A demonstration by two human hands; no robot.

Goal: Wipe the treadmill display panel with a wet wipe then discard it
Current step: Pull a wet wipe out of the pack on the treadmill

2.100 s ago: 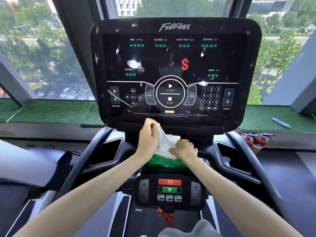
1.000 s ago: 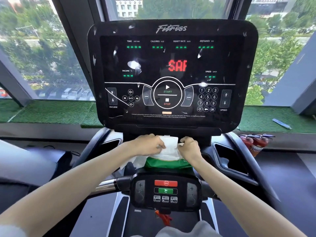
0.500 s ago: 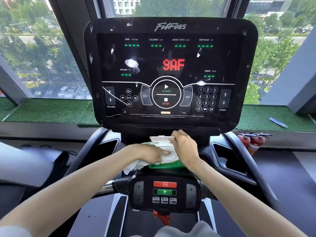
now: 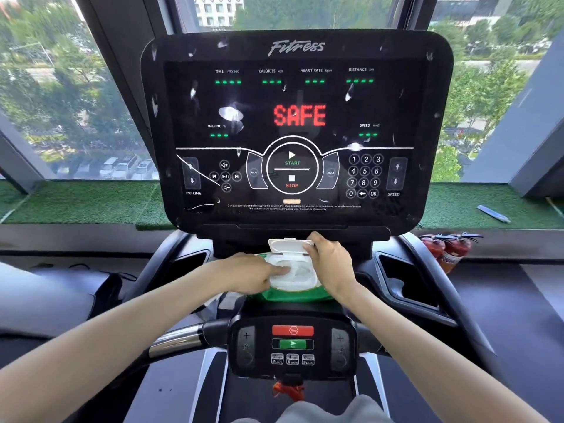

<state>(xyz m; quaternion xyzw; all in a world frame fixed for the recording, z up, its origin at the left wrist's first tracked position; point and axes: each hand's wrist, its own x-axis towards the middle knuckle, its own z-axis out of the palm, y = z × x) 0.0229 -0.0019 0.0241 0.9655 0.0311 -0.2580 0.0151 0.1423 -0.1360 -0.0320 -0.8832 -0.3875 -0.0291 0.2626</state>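
Two hands: left grips wet wipe, pressing pack; right pinches lid

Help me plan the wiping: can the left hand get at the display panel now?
Probably yes. The left hand, seemingly gripping a wet wipe, rests on the wipe pack below the display panel, nothing between; its finger must first leave the opening. The right hand holds the lid.

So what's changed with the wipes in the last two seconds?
The left hand pulled a wipe up out of the pack, then came down with it, one finger in the opening. The right hand moved from the pack to the lid. The screen went from S to SAFE. The pack stayed put.
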